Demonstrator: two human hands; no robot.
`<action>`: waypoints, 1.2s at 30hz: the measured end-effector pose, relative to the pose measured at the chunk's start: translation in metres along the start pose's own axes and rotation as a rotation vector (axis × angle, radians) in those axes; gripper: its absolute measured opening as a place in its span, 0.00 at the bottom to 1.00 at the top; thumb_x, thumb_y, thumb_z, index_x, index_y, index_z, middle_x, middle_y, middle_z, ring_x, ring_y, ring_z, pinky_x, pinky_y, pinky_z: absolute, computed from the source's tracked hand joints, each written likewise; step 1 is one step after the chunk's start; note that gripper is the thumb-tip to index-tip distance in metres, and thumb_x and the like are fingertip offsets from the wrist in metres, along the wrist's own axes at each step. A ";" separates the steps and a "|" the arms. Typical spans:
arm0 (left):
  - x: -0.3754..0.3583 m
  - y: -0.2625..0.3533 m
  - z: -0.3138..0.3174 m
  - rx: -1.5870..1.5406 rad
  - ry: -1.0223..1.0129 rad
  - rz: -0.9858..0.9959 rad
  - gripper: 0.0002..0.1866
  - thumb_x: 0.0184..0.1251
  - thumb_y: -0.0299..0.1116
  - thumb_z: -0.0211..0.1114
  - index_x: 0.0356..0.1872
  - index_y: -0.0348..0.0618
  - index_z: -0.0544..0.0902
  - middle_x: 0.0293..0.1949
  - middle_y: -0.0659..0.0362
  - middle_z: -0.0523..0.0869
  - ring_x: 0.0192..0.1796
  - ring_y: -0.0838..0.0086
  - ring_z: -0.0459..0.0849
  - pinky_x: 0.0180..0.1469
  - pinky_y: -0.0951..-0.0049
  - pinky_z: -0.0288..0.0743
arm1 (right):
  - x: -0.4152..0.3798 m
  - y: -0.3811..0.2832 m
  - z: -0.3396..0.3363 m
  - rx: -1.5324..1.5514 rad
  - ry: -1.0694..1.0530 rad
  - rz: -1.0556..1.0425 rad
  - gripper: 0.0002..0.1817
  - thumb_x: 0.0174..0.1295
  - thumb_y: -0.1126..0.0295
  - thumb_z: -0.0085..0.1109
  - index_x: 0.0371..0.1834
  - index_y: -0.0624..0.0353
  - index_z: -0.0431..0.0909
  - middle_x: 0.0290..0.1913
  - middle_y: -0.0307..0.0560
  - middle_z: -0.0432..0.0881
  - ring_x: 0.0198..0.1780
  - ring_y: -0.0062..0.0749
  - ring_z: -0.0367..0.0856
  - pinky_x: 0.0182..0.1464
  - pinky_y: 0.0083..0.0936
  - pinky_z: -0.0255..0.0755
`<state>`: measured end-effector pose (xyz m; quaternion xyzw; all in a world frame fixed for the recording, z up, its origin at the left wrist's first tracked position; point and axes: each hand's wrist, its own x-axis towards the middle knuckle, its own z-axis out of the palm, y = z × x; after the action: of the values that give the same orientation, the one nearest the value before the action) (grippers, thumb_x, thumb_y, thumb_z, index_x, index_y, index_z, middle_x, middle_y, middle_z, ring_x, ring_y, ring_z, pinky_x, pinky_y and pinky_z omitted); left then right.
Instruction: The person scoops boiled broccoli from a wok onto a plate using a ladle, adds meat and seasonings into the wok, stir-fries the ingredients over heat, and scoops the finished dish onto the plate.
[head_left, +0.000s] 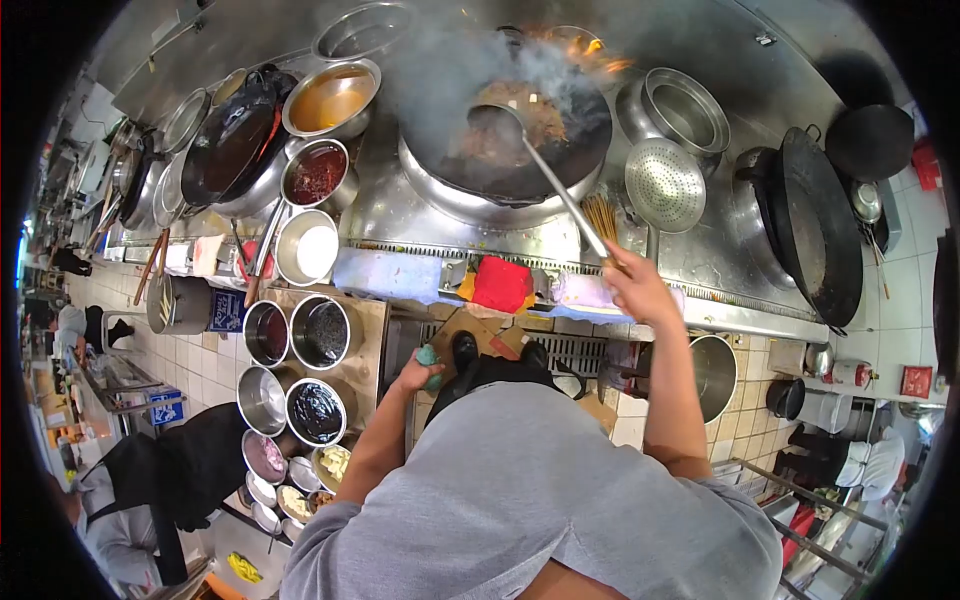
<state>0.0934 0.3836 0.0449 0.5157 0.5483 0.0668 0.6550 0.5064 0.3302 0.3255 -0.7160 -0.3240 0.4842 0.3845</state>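
My right hand [640, 285] is wrapped round the end of a long-handled ladle [560, 185]. The ladle's bowl rests in a large black wok [575, 150] on the stove, among browned, chopped food [530, 125]. Smoke hides part of the food, and flames [590, 52] rise behind the wok's far rim. Down by my left side, my left hand [412, 377] is closed on a crumpled green cloth [429, 360]. A bamboo brush [600, 216] and a perforated strainer [665, 185] lie just right of the wok.
Pots of orange liquid [330, 98] and red sauce [315, 175] stand left of the wok. Another wok [820, 230] leans at the right. Folded cloths [500, 284] line the stove's front edge. Several pots of dark sauce [320, 412] sit lower left, near another person [170, 470].
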 end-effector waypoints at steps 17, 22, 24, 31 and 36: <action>-0.031 0.041 -0.005 0.213 0.044 -0.241 0.29 0.49 0.40 0.71 0.51 0.34 0.74 0.41 0.53 0.82 0.39 0.71 0.80 0.42 0.69 0.74 | 0.102 0.024 0.018 -0.493 0.585 -0.519 0.24 0.62 0.64 0.48 0.62 0.55 0.67 0.28 0.51 0.79 0.19 0.26 0.74 0.19 0.25 0.67; -0.003 -0.021 -0.007 0.303 0.225 -0.102 0.27 0.49 0.36 0.67 0.49 0.31 0.74 0.46 0.50 0.81 0.48 0.63 0.79 0.49 0.67 0.73 | 0.115 -0.015 0.051 0.215 0.136 -0.064 0.26 0.64 0.67 0.49 0.67 0.53 0.61 0.25 0.41 0.75 0.18 0.21 0.69 0.17 0.23 0.65; 0.009 -0.041 -0.019 0.381 0.136 -0.052 0.29 0.48 0.38 0.67 0.50 0.29 0.73 0.48 0.48 0.80 0.51 0.61 0.78 0.51 0.67 0.72 | 0.099 -0.008 0.053 0.293 0.069 -0.061 0.28 0.65 0.68 0.50 0.69 0.52 0.58 0.24 0.36 0.72 0.17 0.18 0.66 0.15 0.20 0.61; 0.000 -0.056 -0.030 0.364 0.141 -0.319 0.40 0.44 0.46 0.68 0.55 0.27 0.68 0.52 0.42 0.77 0.55 0.56 0.76 0.55 0.67 0.70 | 0.007 -0.017 -0.017 -0.140 0.036 0.002 0.24 0.62 0.69 0.52 0.63 0.52 0.67 0.23 0.38 0.73 0.16 0.18 0.67 0.17 0.17 0.62; -0.005 -0.072 -0.022 0.339 0.230 -0.325 0.41 0.44 0.47 0.68 0.56 0.26 0.66 0.52 0.40 0.77 0.56 0.55 0.76 0.56 0.66 0.70 | 0.071 0.015 0.025 -0.620 0.436 -0.476 0.25 0.61 0.69 0.52 0.64 0.53 0.66 0.24 0.39 0.74 0.18 0.21 0.70 0.20 0.20 0.66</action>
<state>0.0397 0.3598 -0.0030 0.5123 0.6983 -0.0739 0.4945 0.5070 0.3880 0.2748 -0.7881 -0.5212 0.1000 0.3117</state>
